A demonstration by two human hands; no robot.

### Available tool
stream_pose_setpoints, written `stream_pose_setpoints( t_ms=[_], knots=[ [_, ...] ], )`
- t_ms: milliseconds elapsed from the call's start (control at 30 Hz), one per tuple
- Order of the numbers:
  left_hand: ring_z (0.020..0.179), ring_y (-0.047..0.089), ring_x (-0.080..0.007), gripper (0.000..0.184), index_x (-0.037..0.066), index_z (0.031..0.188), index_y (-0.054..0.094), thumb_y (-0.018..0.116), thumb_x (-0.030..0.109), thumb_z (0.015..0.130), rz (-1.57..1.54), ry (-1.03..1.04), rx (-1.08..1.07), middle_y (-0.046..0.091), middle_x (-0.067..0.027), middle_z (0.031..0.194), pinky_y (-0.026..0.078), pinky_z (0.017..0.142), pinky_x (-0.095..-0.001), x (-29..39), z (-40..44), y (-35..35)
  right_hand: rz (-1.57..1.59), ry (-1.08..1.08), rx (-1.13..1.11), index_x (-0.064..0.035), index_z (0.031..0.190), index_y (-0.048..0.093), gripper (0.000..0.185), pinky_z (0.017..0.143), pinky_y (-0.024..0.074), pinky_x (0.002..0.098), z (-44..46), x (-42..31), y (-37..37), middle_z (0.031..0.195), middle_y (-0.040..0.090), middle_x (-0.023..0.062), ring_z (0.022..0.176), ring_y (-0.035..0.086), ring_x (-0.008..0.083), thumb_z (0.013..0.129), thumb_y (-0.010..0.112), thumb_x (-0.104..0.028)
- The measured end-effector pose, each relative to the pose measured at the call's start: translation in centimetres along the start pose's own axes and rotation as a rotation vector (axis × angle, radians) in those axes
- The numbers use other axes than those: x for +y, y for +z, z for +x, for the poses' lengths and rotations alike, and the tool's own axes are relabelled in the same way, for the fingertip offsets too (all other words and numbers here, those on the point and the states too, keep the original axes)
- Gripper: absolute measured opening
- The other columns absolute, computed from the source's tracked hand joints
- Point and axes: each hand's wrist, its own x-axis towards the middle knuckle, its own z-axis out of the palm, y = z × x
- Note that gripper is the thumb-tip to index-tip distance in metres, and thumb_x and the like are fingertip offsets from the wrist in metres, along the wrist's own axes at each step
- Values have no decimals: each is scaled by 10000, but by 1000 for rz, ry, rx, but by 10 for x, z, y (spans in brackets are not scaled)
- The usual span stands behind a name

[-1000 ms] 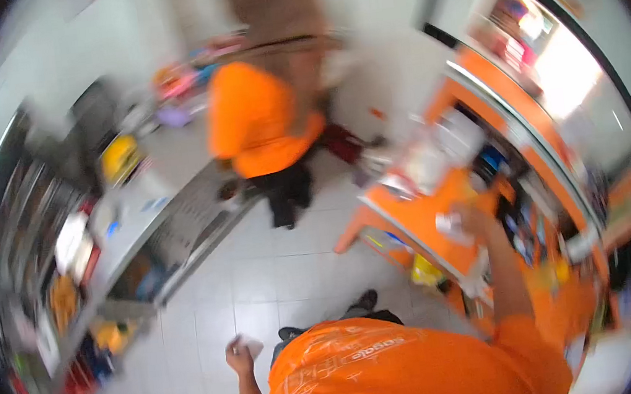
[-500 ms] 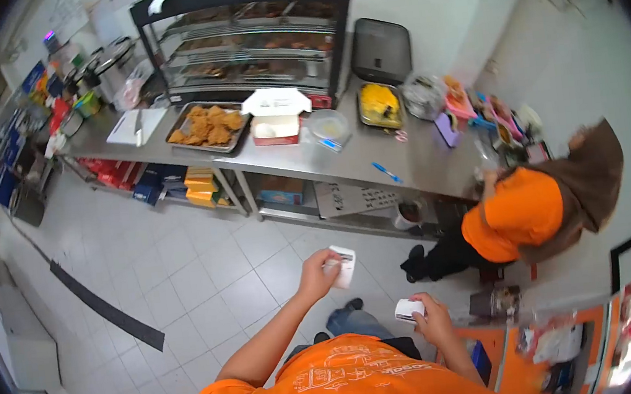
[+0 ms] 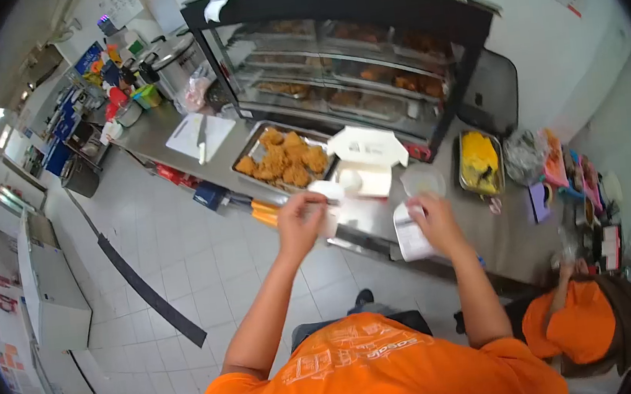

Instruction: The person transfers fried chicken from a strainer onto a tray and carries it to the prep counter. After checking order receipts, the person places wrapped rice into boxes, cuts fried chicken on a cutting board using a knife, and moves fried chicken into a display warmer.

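Note:
My left hand pinches a white paper slip, partly blurred, just in front of the metal counter. In my right hand is a second white slip with print, hanging over the counter's edge. Past my left hand, a metal tray holds several pieces of fried chicken. Beside it stands an open white box with a round white item in it. A clear round tub sits just beyond my right hand.
Behind the tray stands a glass display cabinet with food on its shelves. A knife lies on a white board at left. At right are a yellow food tray, a bagged bundle and a co-worker in orange.
The view has swung toward the counter and cabinet. Both my hands, still holding slips, have moved up to the counter's edge. The co-worker now appears at the lower right.

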Motion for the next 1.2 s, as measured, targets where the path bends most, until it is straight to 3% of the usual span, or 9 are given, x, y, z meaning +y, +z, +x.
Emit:
stream_pose_setpoints(
  t_ms=[100, 267, 500, 633, 700, 767, 933, 1033, 1200],
  knots=[
    [870, 673, -199, 96, 13, 935, 737, 685, 20, 854, 82, 267, 102, 702, -78, 907, 509, 789, -311, 19, 110, -36, -5, -301, 142, -1, 1080, 670, 230, 939, 512, 401, 153, -35, -14, 1082, 660, 181, 1064, 641, 370, 852, 646, -27],
    [904, 693, -250, 141, 20, 975, 742, 691, 52, 848, 230, 580, 189, 716, -120, 921, 515, 829, -331, 69, 296, -64, -25, -628, 433, -17, 1151, 655, 323, 916, 511, 381, 351, -109, -42, 1154, 615, 169, 1052, 635, 353, 836, 669, 53],
    [962, 710, -306, 206, 43, 1028, 757, 692, 66, 834, 102, 878, 213, 742, -136, 1007, 544, 889, -379, 70, 500, -53, -362, -473, 720, -1, 1149, 679, 241, 922, 512, 397, 475, -124, -36, 1235, 605, 175, 1078, 641, 364, 912, 636, -8],
    [877, 669, -377, 160, 66, 943, 739, 713, 102, 790, 66, 946, 156, 682, -160, 893, 542, 815, -454, 59, 529, -50, -521, -331, 660, 6, 1129, 680, 235, 915, 513, 426, 480, -133, -34, 1188, 600, 185, 1053, 634, 393, 906, 607, -1],
    [931, 633, -378, 171, 83, 918, 732, 752, 175, 775, 142, 941, 159, 637, -165, 964, 512, 794, -473, 59, 525, -58, -669, -186, 639, -32, 1130, 691, 239, 899, 500, 448, 479, -151, -26, 1143, 599, 168, 1032, 622, 376, 900, 624, -43],
    [1076, 535, -331, 226, 94, 901, 724, 750, 283, 779, 236, 957, 297, 571, -176, 1158, 372, 885, -498, 57, 520, -64, -999, -184, 642, -75, 1137, 699, 254, 878, 477, 469, 483, -163, -21, 1115, 594, 144, 1017, 597, 347, 889, 647, -98],
    [1042, 544, -231, 275, 117, 1008, 681, 691, 318, 820, 364, 1145, 168, 614, -25, 948, 339, 883, -500, 47, 545, -67, -1091, -216, 486, -92, 1253, 620, 374, 980, 369, 495, 500, -187, -4, 1194, 603, 99, 1163, 529, 310, 909, 632, -239],
    [1036, 540, -242, 232, 135, 967, 686, 680, 316, 823, 317, 1303, 216, 609, -35, 950, 337, 858, -505, 41, 554, -69, -1105, -209, 422, -111, 1261, 615, 373, 1004, 350, 494, 504, -199, 4, 1232, 605, 78, 1197, 520, 296, 921, 623, -264],
    [1064, 542, -272, 301, 129, 956, 711, 654, 391, 817, 590, 1098, 291, 617, -46, 956, 353, 793, -531, 35, 548, -91, -1374, -34, 499, -153, 1228, 653, 387, 941, 394, 541, 500, -186, -6, 1223, 603, 65, 1187, 544, 297, 979, 601, -444]
  ],
)
